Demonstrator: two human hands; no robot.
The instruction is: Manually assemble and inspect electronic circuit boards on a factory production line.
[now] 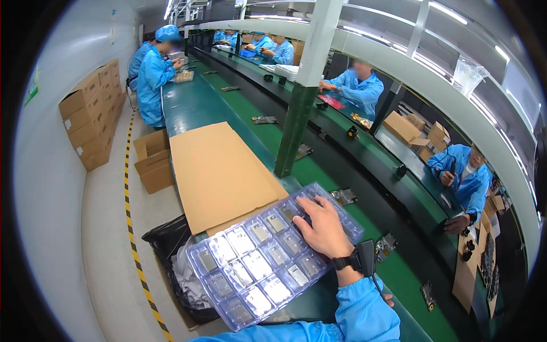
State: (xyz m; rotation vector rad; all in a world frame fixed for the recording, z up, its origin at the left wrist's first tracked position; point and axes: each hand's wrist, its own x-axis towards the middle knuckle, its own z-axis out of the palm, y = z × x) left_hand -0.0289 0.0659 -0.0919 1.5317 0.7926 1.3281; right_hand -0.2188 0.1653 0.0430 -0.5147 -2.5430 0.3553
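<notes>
My right hand (325, 228) lies palm down over a clear plastic blister tray (245, 279), its fingers stretched out and apart. The thumb and fingertips are by a dark rectangular part (289, 213) in one compartment. Several flat, silvery rectangular parts sit in the other compartments. Partly over a brown cardboard sheet (222, 171), the tray lies tilted at the bench's near end. A black device is strapped to my right wrist. My left sleeve crosses the lower edge. Only fingertips of my left hand (389, 300) show beyond my right forearm; the rest is hidden.
Circuit-board assemblies (386, 246) lie along the green conveyor (364, 219) to the right. A green-and-white post (305, 108) rises beyond the tray. Left are a black-lined bin (168, 239), an open carton (152, 165) and stacked cartons (91, 119). Co-workers in blue (464, 176) sit across the line.
</notes>
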